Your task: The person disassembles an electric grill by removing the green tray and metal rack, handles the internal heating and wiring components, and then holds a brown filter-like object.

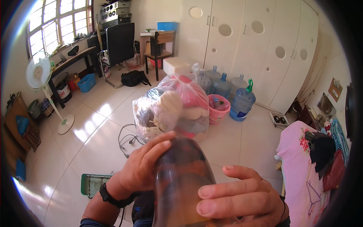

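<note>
A large, glossy, dark brown see-through bottle-like vessel (183, 166) fills the lower middle, close up, its rounded end pointing away from me. Its lower part runs out of the picture, and an amber tone shows through the wall. My left hand (145, 160) lies along its upper left side, fingers closed against it near the rounded end. Over the right side comes my right hand (242, 195), two fingertips resting on the near face while another finger stands off the surface. The right thumb is hidden. A dark watch (117, 196) sits on my left wrist.
Clear plastic bags of clothes and soft toys (166, 109) stand ahead on tiles, beside a pink bucket (219, 109) and several blue water jugs (242, 104). A black cable (123, 140) lies left of the bags. A pink-covered bed (295, 159) is right, a white fan (38, 72) left.
</note>
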{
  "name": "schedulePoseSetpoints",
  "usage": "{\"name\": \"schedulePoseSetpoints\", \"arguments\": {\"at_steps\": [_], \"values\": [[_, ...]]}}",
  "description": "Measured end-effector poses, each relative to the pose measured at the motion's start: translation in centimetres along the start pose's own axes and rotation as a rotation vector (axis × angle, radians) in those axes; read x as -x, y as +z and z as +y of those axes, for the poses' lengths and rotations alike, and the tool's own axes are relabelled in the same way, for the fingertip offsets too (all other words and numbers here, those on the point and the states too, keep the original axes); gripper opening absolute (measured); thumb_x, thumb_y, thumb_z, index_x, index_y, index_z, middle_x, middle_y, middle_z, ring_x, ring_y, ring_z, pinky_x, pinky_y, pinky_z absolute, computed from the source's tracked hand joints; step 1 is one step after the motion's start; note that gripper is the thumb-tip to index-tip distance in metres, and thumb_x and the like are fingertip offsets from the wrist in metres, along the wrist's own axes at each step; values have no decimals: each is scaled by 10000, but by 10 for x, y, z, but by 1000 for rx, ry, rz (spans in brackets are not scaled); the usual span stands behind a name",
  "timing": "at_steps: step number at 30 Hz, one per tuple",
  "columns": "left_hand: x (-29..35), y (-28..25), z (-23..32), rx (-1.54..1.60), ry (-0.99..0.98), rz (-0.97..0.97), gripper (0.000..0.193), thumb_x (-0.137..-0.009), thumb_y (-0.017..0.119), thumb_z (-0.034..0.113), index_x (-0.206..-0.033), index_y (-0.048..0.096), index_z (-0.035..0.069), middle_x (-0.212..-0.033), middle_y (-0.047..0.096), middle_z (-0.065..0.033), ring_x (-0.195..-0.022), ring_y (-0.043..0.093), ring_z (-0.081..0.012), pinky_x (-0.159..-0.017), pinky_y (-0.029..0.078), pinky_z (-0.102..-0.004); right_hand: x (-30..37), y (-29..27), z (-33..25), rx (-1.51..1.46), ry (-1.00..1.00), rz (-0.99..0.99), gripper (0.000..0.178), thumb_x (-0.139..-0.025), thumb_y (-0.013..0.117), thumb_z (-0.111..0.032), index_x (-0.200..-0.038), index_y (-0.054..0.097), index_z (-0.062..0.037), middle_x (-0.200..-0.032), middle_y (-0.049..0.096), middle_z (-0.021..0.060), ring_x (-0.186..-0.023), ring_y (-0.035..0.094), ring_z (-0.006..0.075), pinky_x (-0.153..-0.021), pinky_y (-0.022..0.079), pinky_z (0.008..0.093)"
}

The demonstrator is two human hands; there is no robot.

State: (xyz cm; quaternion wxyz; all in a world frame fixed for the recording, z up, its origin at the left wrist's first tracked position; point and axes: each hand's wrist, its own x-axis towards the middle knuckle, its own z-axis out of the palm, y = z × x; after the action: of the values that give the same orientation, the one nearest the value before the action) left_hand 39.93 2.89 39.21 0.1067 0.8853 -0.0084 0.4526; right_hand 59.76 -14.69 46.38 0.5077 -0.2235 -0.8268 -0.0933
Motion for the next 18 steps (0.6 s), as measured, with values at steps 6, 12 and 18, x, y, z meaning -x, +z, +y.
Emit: {"name": "schedulePoseSetpoints", "arguments": {"at_steps": [6,12,18], "values": [[1,-5,-2,-3,-2,24,804,-735,822,72,-1422,408,16,-1383,553,-289,-1071,683,-427,-832,601,-418,-20,-30,-9,8,73,-319,484,-790,835,-206,-1233,641,-229,-1284,658,70,-1179,659,268,-1109,436,426],[-11,-7,-2,-12,50,50,791,-737,810,37,-1420,412,15,-1392,547,-285,-1099,670,-430,-864,591,-425,-35,-39,-20,130,13,-415,520,-770,847,-189,-1237,627,-256,-1284,655,48,-1199,645,251,-1121,428,419],[-13,-14,-3,-39,40,52,804,-735,814,40,-1430,409,22,-1389,548,-288,-1118,663,-428,-879,585,-432,-31,-29,-16,108,16,-298,489,-773,848,-200,-1211,644,-276,-1258,671,37,-1173,660,240,-1107,443,415]]}}
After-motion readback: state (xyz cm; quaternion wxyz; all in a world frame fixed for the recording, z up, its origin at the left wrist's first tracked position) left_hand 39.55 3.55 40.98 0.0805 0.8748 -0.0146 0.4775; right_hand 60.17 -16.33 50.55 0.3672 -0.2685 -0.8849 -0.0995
